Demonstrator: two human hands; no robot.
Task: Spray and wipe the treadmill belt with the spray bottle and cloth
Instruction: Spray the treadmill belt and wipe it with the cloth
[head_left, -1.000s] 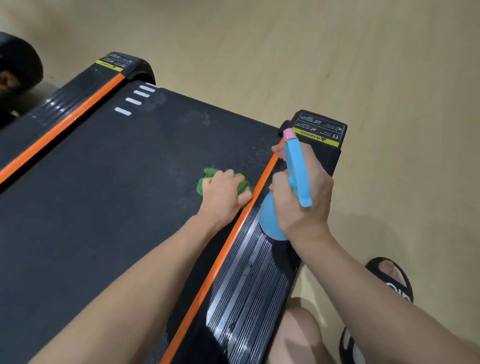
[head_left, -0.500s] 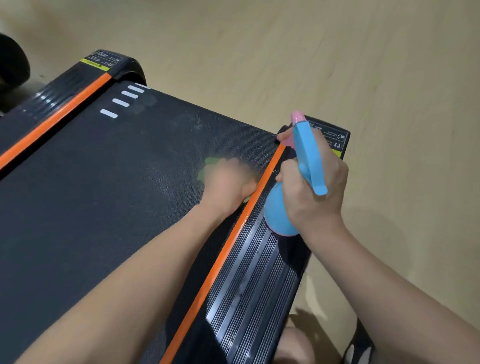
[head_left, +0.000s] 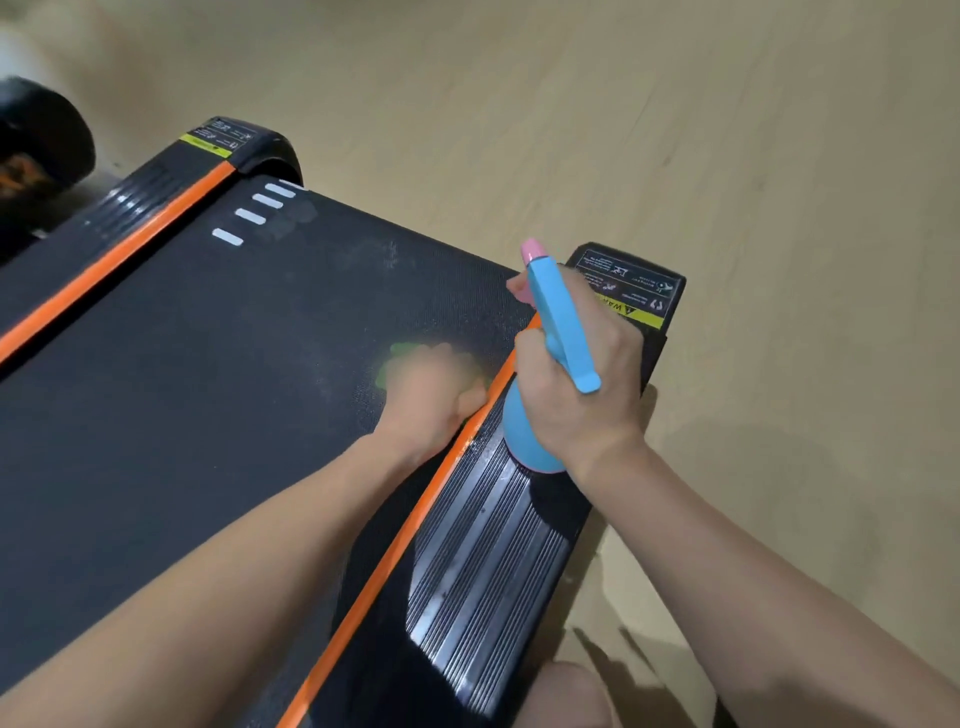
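The black treadmill belt (head_left: 208, 374) runs across the left and middle of the head view, edged by orange stripes. My left hand (head_left: 431, 395), blurred by motion, grips a green cloth (head_left: 400, 356) and presses it on the belt close to the right orange stripe (head_left: 395, 551). Only a green fringe of the cloth shows beyond the fingers. My right hand (head_left: 576, 384) holds a blue spray bottle (head_left: 558, 332) with a pink nozzle above the ribbed right side rail (head_left: 493, 561), its nozzle pointing toward the belt's far end.
A black end cap with a yellow warning label (head_left: 631, 293) sits just beyond my right hand; a matching cap (head_left: 234, 143) is at the far left corner. A dark round object (head_left: 36, 140) lies at the left edge. Pale wooden floor (head_left: 727, 156) surrounds the treadmill.
My left hand has kept rubbing the cloth over the same patch beside the orange stripe. My right hand with the bottle has lifted slightly and shifted toward the belt's far end.
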